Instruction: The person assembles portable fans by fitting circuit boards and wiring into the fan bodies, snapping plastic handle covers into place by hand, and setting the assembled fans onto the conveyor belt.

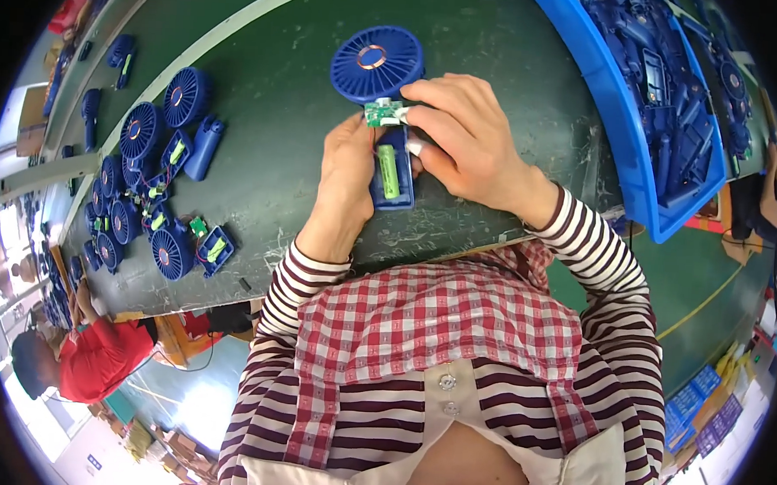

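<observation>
A blue handheld fan [377, 64] lies in front of me, its round grille at the far end and its handle half [396, 199] pointing toward me. Inside the open handle sits a green battery cell [388, 171]. Between the grille and the battery is a small green circuit board [382, 113]. My left hand [347, 167] is closed along the handle's left side, its fingertips by the board. My right hand [467, 142], with white coverings on some fingertips, pinches the board's right edge; its thumb is beside the handle.
Several blue fans [140, 132] with exposed batteries and boards lie on the green table [278, 90] at left. A blue bin [639, 167] of blue plastic parts stands at right. A co-worker in red [106, 360] is at lower left.
</observation>
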A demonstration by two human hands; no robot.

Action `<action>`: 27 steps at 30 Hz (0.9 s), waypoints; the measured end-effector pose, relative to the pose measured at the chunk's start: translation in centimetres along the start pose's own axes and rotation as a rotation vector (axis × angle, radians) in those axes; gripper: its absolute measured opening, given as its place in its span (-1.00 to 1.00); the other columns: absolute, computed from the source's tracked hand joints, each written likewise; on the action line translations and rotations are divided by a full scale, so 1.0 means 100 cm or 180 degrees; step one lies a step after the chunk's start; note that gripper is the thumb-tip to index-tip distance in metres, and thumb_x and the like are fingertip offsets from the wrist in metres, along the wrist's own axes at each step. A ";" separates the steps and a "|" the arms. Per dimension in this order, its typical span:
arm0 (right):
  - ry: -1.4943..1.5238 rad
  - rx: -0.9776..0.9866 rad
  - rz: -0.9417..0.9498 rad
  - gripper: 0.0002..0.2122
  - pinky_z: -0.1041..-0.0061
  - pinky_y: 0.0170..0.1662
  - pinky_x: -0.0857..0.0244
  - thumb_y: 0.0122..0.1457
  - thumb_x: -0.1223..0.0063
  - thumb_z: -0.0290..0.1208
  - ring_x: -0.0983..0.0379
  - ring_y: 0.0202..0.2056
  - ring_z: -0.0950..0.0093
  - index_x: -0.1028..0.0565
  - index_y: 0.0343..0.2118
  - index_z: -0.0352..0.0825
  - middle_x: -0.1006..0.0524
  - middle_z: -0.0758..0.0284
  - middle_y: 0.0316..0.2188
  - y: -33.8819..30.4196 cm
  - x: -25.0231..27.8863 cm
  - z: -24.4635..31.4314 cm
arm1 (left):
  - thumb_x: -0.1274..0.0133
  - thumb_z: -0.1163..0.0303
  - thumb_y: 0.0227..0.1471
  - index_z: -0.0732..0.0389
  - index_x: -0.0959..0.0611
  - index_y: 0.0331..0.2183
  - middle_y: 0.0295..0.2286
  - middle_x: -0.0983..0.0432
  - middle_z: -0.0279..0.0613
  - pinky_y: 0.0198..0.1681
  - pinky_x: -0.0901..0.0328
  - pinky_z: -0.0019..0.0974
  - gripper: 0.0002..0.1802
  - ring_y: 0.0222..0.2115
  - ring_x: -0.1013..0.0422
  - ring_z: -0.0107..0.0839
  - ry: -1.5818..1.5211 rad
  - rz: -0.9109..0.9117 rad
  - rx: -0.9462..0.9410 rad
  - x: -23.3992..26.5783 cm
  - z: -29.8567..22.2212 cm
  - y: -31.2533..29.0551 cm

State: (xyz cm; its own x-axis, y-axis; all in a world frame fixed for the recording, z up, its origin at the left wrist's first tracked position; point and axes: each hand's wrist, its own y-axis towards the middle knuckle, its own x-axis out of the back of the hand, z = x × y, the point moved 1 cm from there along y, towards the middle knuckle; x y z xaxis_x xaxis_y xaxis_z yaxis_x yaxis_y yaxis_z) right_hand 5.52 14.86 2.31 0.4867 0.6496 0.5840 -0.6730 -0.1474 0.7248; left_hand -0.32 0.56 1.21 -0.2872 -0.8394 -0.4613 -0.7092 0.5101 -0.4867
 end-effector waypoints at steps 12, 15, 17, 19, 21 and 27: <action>-0.0383 0.0297 0.0376 -0.82 0.23 -0.08 -0.19 -0.27 -0.11 -0.60 -0.38 -0.36 0.38 -0.46 -0.50 -0.33 -0.45 0.35 -0.42 0.011 0.003 0.002 | 0.21 0.48 0.09 0.41 -0.46 -0.36 -0.57 -0.47 -0.07 -0.63 -0.40 -0.39 -0.81 -0.67 -0.44 -0.35 0.0266 0.0221 0.0446 -0.006 0.007 -0.009; -0.0501 0.0401 0.0054 -0.81 0.19 -0.05 -0.17 -0.30 -0.13 -0.58 -0.39 -0.37 0.37 -0.46 -0.50 -0.33 -0.46 0.33 -0.38 0.005 0.001 0.007 | 0.21 0.46 0.08 0.38 -0.46 -0.34 -0.51 -0.47 -0.10 -0.56 -0.39 -0.37 -0.80 -0.59 -0.44 -0.39 0.0304 0.0175 0.0481 -0.001 0.007 -0.010; -0.0495 0.0383 -0.0005 -0.79 0.14 -0.03 -0.15 -0.32 -0.15 -0.56 -0.39 -0.32 0.34 -0.47 -0.50 -0.32 -0.47 0.31 -0.36 0.001 0.001 0.009 | 0.27 0.42 0.08 0.37 -0.46 -0.32 -0.44 -0.47 -0.11 -0.34 -0.35 -0.30 -0.75 -0.43 -0.43 -0.38 -0.0438 -0.0189 0.0150 0.000 0.007 -0.010; -0.0408 0.0260 -0.0114 -0.78 0.08 -0.02 -0.12 -0.32 -0.15 -0.56 -0.39 -0.29 0.33 -0.47 -0.49 -0.31 -0.48 0.31 -0.36 -0.002 0.000 0.012 | 0.24 0.40 0.08 0.34 -0.47 -0.32 -0.44 -0.47 -0.15 -0.35 -0.34 -0.33 -0.75 -0.44 -0.42 -0.41 -0.0515 -0.0152 0.0117 -0.001 0.006 -0.009; -0.0355 0.0206 -0.0065 -0.79 0.03 0.01 -0.07 -0.31 -0.15 -0.56 -0.39 -0.25 0.32 -0.48 -0.49 -0.29 -0.48 0.34 -0.38 -0.007 0.000 0.013 | 0.19 0.36 0.09 0.30 -0.50 -0.33 -0.44 -0.46 -0.21 -0.38 -0.31 -0.38 -0.76 -0.45 -0.40 -0.47 -0.0620 -0.0082 0.0061 -0.002 0.005 -0.009; -0.0340 0.0199 0.0117 -0.82 0.02 0.08 0.02 -0.29 -0.13 -0.57 -0.40 -0.22 0.32 -0.48 -0.51 -0.30 -0.50 0.35 -0.42 -0.008 -0.001 0.013 | 0.18 0.36 0.08 0.32 -0.51 -0.32 -0.43 -0.46 -0.21 -0.36 -0.30 -0.40 -0.75 -0.45 -0.40 -0.47 -0.0454 0.0006 -0.0084 -0.003 0.003 -0.009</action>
State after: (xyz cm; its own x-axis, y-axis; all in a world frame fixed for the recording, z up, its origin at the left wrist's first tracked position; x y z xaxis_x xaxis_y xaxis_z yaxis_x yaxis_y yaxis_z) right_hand 6.76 13.94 2.11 0.5211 0.5603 0.6438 -0.6571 -0.2181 0.7216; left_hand 0.64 0.39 1.58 -0.1955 -0.8024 -0.5638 -0.7260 0.5049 -0.4669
